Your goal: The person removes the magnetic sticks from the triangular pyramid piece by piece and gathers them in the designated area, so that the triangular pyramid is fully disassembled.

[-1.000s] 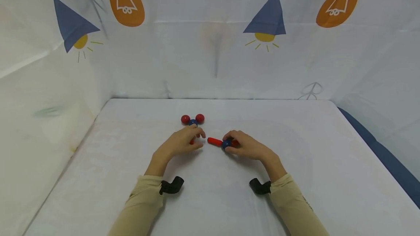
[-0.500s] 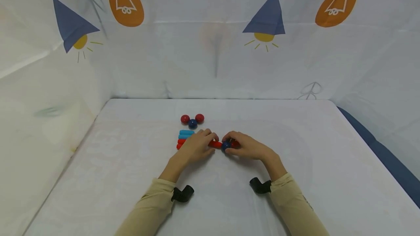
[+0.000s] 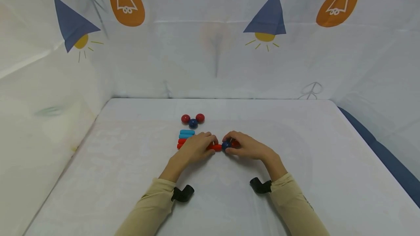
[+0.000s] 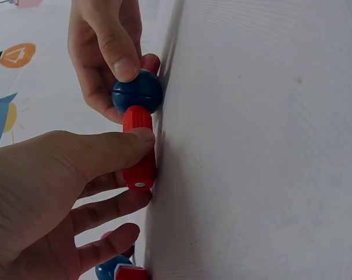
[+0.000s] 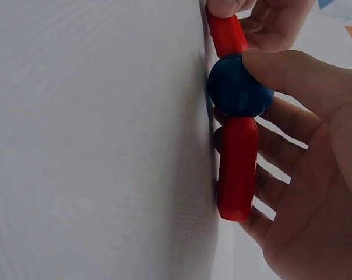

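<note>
My right hand (image 3: 247,146) pinches a dark blue ball (image 3: 226,146) between thumb and fingers, low over the table. On its right a red rod (image 5: 238,169) meets the ball, lying along the palm side of my fingers. A second red rod (image 4: 139,169) meets the ball from the left, roughly in line with the first. Thumb and fingers of my left hand (image 3: 195,146) pinch this left rod, and a small silvery disc (image 4: 140,184) shows in its outer end.
Left of my left hand lie light blue rods (image 3: 187,132) and red rods (image 3: 181,141), side by side and partly hidden by that hand. Behind them sit a red ball (image 3: 185,119), another red ball (image 3: 200,118) and a dark blue ball (image 3: 193,123). A printed white curtain (image 3: 183,61) stands behind the white table.
My left hand has moved right from the loose rods and taken hold of the left red rod. That rod has swung from slanting to nearly level in the head view. My right hand stays put.
</note>
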### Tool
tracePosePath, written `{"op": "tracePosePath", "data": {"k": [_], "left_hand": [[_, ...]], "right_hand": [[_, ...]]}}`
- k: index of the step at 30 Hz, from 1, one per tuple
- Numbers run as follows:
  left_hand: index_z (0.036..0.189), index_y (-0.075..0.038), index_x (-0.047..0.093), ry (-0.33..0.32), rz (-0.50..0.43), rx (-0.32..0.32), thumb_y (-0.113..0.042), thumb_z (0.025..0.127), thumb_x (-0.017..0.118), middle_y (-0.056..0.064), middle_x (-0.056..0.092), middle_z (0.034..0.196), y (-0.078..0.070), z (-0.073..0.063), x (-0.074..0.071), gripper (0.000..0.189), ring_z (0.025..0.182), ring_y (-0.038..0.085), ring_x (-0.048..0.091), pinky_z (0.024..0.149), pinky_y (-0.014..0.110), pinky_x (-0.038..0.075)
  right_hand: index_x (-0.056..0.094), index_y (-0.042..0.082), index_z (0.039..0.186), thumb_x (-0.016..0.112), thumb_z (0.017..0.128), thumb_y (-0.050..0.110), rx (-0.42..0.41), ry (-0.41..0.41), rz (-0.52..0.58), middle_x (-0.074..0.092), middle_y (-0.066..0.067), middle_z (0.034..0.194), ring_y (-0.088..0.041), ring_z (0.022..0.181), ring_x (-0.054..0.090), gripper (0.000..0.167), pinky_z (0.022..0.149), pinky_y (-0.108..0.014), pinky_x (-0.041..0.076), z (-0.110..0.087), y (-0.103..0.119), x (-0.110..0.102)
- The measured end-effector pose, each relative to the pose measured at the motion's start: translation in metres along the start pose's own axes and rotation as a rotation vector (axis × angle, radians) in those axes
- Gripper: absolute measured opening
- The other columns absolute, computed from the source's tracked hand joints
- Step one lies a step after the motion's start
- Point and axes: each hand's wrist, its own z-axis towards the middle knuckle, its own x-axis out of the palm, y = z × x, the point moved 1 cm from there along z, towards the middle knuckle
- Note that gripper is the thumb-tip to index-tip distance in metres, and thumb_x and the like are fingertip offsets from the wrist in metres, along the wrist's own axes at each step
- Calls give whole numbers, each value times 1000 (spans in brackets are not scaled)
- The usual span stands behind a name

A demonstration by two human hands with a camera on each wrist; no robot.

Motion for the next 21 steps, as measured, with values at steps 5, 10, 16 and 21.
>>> {"op": "tracePosePath", "data": {"k": [5,10,16,21], "left_hand": [[107,-17,65,-15,-19,7,-26,87,69,0,57,99,-1,-2,-3,23,86,13,51,74,27,48],[108,-15,67,0,-62,11,-24,86,69,-1,58,97,-1,-4,-5,24,86,12,50,76,25,47],[110,-11,67,37,-105,49,-22,86,69,0,60,94,-1,-5,-8,26,82,11,52,76,24,47],[109,-11,67,88,-135,56,-21,86,70,-1,60,94,0,-7,-12,25,84,11,53,79,25,48]], "right_hand": [[53,19,121,63,90,30,2,4,20,57,0,115,-16,103,51,34,94,-38,43,0,0,0],[53,18,121,63,91,30,-7,12,27,57,0,115,-16,104,51,34,94,-38,43,0,2,0],[53,18,120,63,91,29,-17,27,27,57,1,113,-15,102,50,33,92,-36,43,-1,4,-1],[53,17,121,62,91,29,-29,33,13,57,1,112,-15,101,50,33,91,-35,43,-1,4,-1]]}}
